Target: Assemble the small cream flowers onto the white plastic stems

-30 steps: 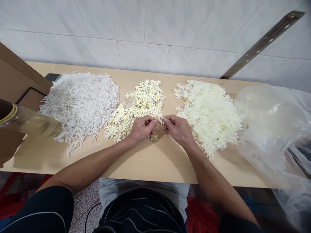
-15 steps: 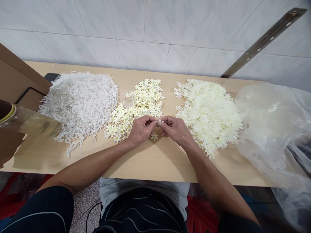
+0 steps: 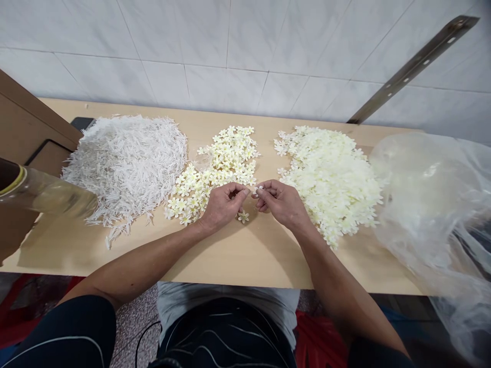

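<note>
My left hand [image 3: 224,205] is pinched beside the middle heap of yellow-centred flowers [image 3: 230,148]; what its fingertips hold is too small to make out. A short gap away, my right hand [image 3: 282,203] pinches a small white flower [image 3: 258,190] between thumb and finger. Below my left fingertips a single flower [image 3: 243,217] lies on the table. At the left spreads a big pile of thin white stems [image 3: 130,163]. To the right of my hands is a large heap of pale flowers [image 3: 333,179].
A clear plastic bag [image 3: 429,199] covers the right end of the wooden table [image 3: 238,260]. On the left stand a bottle [image 3: 57,197] and a brown box [image 3: 30,112]. Behind the table, a metal bracket [image 3: 410,71] leans along the tiled wall [image 3: 207,46].
My right hand has moved slightly to the right, away from my left, and their fingertips are now apart. My left hand has hardly moved.
</note>
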### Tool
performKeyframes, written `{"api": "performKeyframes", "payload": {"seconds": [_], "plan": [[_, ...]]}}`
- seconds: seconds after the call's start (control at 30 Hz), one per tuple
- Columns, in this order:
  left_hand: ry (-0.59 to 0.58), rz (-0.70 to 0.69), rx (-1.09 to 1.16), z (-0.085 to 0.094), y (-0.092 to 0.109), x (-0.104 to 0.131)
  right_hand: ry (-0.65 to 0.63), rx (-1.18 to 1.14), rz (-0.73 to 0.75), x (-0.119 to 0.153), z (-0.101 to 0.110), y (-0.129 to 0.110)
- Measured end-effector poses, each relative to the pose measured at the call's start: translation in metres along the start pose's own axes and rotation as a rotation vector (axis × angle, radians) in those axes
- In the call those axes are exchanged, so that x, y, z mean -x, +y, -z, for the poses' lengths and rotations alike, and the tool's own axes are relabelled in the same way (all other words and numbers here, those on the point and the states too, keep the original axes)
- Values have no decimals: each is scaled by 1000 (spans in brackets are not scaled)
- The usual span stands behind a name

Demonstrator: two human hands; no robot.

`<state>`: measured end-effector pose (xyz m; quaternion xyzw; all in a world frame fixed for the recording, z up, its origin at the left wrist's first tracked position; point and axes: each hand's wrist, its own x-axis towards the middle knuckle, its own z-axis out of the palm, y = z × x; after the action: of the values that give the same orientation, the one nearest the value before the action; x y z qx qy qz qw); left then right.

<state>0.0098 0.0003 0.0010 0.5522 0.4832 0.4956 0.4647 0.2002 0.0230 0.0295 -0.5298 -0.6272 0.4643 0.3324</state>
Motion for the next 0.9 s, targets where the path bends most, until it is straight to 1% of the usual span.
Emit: {"api": "performKeyframes", "payload": {"seconds": [0.07,0.17,0.27,0.43,0.53,0.6,0.67,0.73,0.8,0.9], "plan": [[1,7,-4,0,1,0,10,-9,-9,0,-1,-1],[-29,11,-18,0,1,0,-1,-20,11,0,-2,-2],[-56,-7,-12,-1,1,1,29,-38,41,1,-4,-4],[-22,-35,-27,-1,-1,1,85,-54,66,2,-10,-4],[8,-67,-73,-1,-3,0,50,-85,31,2,-10,-3],[13,-104,-128,0,-3,0,-6,-94,9,2,-7,-4],[19,-179,-211,1,-4,0,-62,-54,3,3,-3,-5],[11,-276,-305,1,-4,0,-100,38,25,3,2,-6],[-7,-346,-375,2,-5,0,-109,142,73,3,5,-5],[-22,-378,-415,2,-7,-1,-86,275,151,2,8,-2]]}}
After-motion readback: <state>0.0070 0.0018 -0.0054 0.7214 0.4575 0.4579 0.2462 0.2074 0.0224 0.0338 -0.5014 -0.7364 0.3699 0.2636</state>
